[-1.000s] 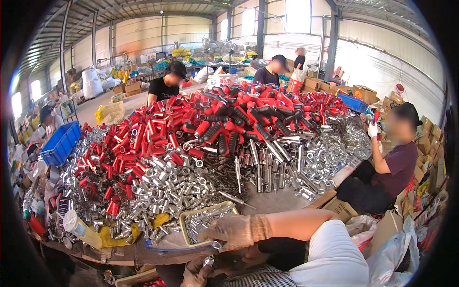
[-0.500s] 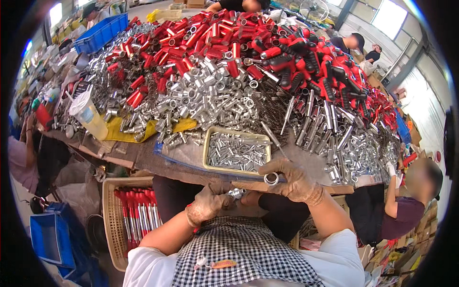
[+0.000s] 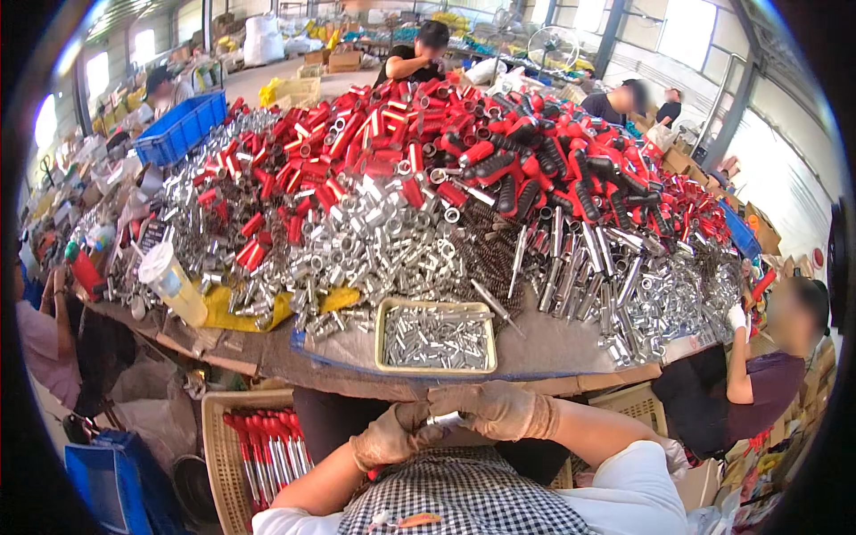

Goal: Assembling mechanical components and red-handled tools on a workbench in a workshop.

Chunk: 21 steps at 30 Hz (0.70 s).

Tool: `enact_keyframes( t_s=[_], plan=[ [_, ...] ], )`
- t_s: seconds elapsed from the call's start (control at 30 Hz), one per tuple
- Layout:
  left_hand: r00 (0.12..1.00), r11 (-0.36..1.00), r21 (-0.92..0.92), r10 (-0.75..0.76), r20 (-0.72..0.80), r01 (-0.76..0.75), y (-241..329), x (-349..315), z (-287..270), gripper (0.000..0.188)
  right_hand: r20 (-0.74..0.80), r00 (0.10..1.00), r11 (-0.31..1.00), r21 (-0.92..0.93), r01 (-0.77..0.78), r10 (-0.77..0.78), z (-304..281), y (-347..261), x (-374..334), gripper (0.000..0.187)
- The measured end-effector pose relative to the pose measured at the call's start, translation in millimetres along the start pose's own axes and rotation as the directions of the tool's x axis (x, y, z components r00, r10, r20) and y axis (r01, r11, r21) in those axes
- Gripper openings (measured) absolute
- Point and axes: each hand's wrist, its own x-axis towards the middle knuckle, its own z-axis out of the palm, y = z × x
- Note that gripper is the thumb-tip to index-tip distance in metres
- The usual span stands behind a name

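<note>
My two gloved hands meet in front of my checked apron, just below the table edge. In the closed fingers of my left hand [image 3: 397,434] is a shiny silver metal fitting [image 3: 448,419], its lower part hidden by the glove. My right hand [image 3: 499,410] is closed at the fitting's upper end, and its fingers largely cover the silver metal ring it grips. Just beyond them, a pale yellow tray [image 3: 382,367] on the table holds many small silver metal pins [image 3: 437,337].
Silver sockets [image 3: 392,236], red tubes [image 3: 357,134], red-and-black handles [image 3: 571,160] and dark springs [image 3: 490,245] are heaped over the table. A cup with a straw [image 3: 174,285] stands at left. Below lies a basket of red-handled tools [image 3: 267,446]. A co-worker [image 3: 767,374] sits at right.
My right hand has moved left and down, bringing the metal ring against the fitting in my left hand. The view has tilted up, showing more of the room.
</note>
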Motion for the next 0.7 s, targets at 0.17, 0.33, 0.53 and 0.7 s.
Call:
enact_keyframes(
  t_s=[0.17,0.33,0.53,0.7],
  plan=[
    [0.988,0.964,0.263,0.063,-0.143,-0.024,-27,-10,12,0.028,0.288,0.829,0.793,-0.546,-0.270,0.480,-19,-35,21,0.055],
    [0.980,0.948,0.292,-0.070,-0.188,0.124,3,-8,11,0.029,0.245,0.796,0.768,-0.518,-0.376,0.554,-9,-27,14,0.058],
    [0.983,0.964,0.264,0.082,-0.164,-0.036,-1,-3,13,0.027,-0.037,0.954,0.880,-0.375,-0.290,0.298,-5,-27,3,0.060],
    [0.988,0.956,0.289,0.004,-0.155,0.041,-16,-10,10,0.029,0.042,0.986,0.922,-0.363,-0.133,0.159,5,-29,7,0.039]
  ],
)
